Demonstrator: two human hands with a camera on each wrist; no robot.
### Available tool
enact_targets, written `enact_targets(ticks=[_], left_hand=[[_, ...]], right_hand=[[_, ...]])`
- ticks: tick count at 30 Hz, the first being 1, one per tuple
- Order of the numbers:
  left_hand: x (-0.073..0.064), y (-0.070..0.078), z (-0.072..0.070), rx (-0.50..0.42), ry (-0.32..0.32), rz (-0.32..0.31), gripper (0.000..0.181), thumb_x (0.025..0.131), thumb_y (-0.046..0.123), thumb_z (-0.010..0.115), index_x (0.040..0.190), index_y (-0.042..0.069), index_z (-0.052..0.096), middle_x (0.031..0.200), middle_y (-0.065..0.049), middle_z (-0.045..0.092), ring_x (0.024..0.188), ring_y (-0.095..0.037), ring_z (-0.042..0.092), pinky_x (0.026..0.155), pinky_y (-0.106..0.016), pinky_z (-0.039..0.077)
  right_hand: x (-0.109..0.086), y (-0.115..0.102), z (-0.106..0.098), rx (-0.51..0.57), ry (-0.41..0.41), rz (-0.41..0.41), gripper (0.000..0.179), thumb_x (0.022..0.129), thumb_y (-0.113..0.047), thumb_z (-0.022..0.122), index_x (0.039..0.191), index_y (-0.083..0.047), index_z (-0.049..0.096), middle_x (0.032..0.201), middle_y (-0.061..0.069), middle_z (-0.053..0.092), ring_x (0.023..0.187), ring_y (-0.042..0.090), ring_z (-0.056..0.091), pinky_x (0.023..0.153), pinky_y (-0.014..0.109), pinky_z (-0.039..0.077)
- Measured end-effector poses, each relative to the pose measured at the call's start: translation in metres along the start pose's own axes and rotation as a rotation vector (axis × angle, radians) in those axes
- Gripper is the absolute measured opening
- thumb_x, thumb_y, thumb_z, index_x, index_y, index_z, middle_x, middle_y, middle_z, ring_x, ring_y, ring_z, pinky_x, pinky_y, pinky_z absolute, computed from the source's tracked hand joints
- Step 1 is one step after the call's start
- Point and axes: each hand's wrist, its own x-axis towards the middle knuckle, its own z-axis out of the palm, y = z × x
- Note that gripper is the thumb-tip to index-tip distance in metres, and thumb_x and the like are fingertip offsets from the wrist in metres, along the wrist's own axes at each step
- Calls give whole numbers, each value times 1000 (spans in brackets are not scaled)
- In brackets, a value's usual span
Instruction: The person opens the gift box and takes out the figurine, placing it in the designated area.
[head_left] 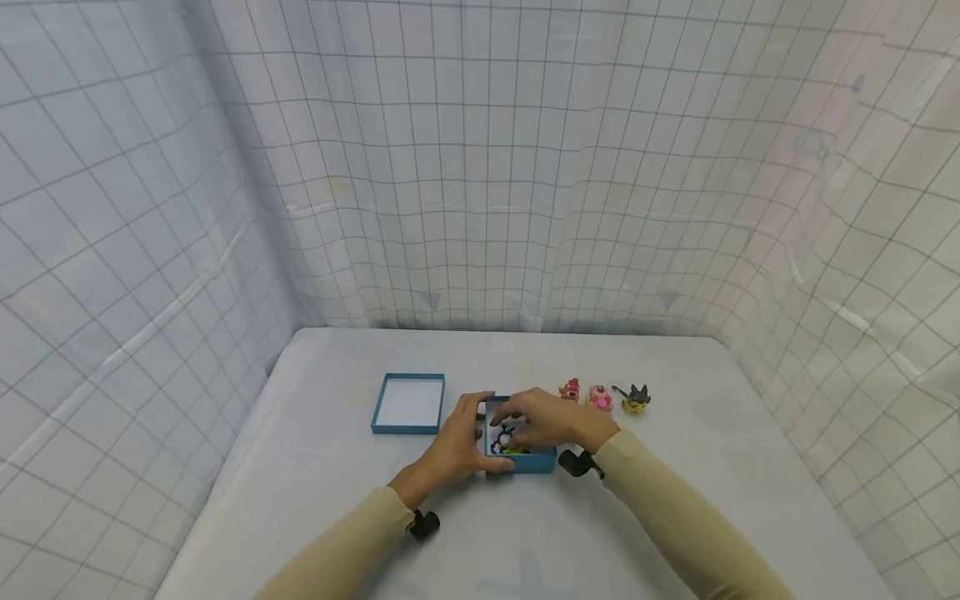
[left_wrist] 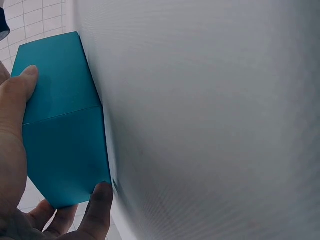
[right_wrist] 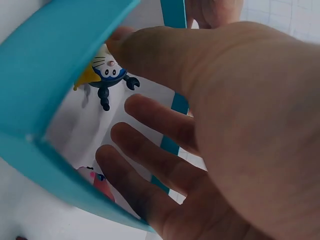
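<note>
An open blue box (head_left: 534,463) with a white inside stands on the table. My left hand (head_left: 455,442) grips its left side, the thumb on the near wall and the fingers toward the far end; the left wrist view shows the thumb against the teal wall (left_wrist: 55,85). Inside the box lies a small figurine (right_wrist: 107,72) with whiskers, dark limbs and yellow parts. My right hand (head_left: 551,419) reaches in from above, its thumb at the figurine's head and its other fingers (right_wrist: 142,150) spread apart from it. A pink figurine (right_wrist: 102,187) also shows inside, partly hidden.
A shallow blue-rimmed lid (head_left: 408,430) with a white inside lies left of the box. Right of it stand a red figurine (head_left: 571,389), a pink figurine (head_left: 600,397) and a dark-eared figurine with yellow (head_left: 636,399). White grid-patterned curtains (head_left: 465,167) surround the table.
</note>
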Motion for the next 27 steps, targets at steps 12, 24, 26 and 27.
enact_targets(ticks=[12, 24, 26, 27], left_hand=[[0, 0, -2, -1, -4, -5, 121, 85, 34, 109, 179, 9, 35, 173, -21, 47, 136, -37, 71, 108, -50, 68], [1, -1, 0, 8, -6, -12, 122, 86, 35, 108, 180, 11, 34, 175, -20, 46, 136, -37, 72, 108, -49, 68], [1, -1, 0, 10, -6, -15, 121, 86, 35, 108, 179, 12, 35, 175, -19, 46, 136, -36, 72, 108, -49, 68], [2, -1, 0, 12, -7, -16, 122, 86, 35, 108, 180, 12, 34, 175, -19, 46, 135, -36, 72, 108, -49, 68]], right_hand=[[16, 5, 5, 12, -41, 4, 27, 104, -5, 87, 130, -12, 87, 126, 1, 88, 114, 13, 81, 104, 30, 67], [21, 5, 7, 15, -45, 31, 19, 104, -6, 88, 121, -14, 89, 116, -3, 87, 101, 4, 75, 97, 26, 66], [20, 5, 7, 11, -40, 30, 19, 104, -6, 88, 121, -15, 89, 116, -3, 87, 101, 4, 75, 97, 27, 66], [19, 5, 7, 9, -36, 27, 19, 104, -6, 88, 121, -15, 89, 116, -3, 87, 101, 5, 75, 97, 27, 67]])
